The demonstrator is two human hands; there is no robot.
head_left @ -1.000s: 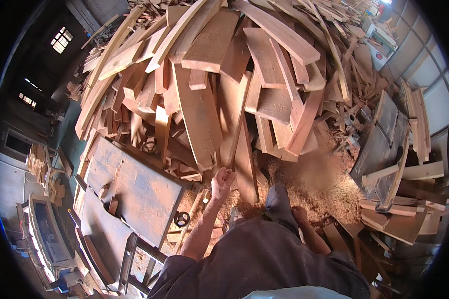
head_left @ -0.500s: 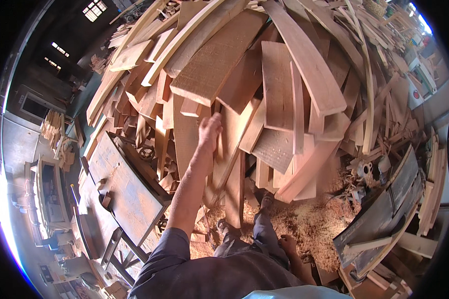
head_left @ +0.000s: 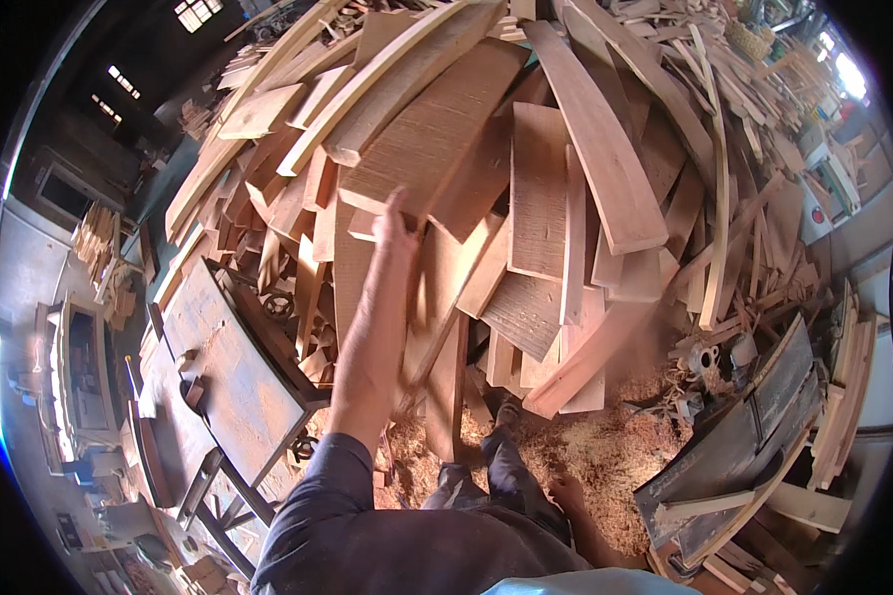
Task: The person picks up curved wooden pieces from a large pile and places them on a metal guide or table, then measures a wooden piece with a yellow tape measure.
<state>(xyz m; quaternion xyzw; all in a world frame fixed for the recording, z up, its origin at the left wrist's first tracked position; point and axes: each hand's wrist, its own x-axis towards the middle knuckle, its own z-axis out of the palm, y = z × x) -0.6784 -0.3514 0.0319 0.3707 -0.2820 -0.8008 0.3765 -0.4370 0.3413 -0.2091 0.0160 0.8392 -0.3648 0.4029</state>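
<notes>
My left arm stretches up into a big heap of loose boards. At the front end of a wide brown board, my left hand has its fingers stretched up against the wood, not visibly wrapped around it. Beneath that hand, a pale board slants down toward the floor. My right hand hangs low beside my leg, its fingers loosely apart with nothing seen in them. Right of the left hand lean a wide upright board and a long pinkish plank.
A sawdust-strewn machine table stands on the left. To the right is a dark metal table with wood strips on it. Wood shavings cover the floor around my feet. Further boards lean at the right wall.
My left hand has moved up from beside a narrow upright piece to the wide board's front end. The whole view has shifted slightly. My right hand still hangs low.
</notes>
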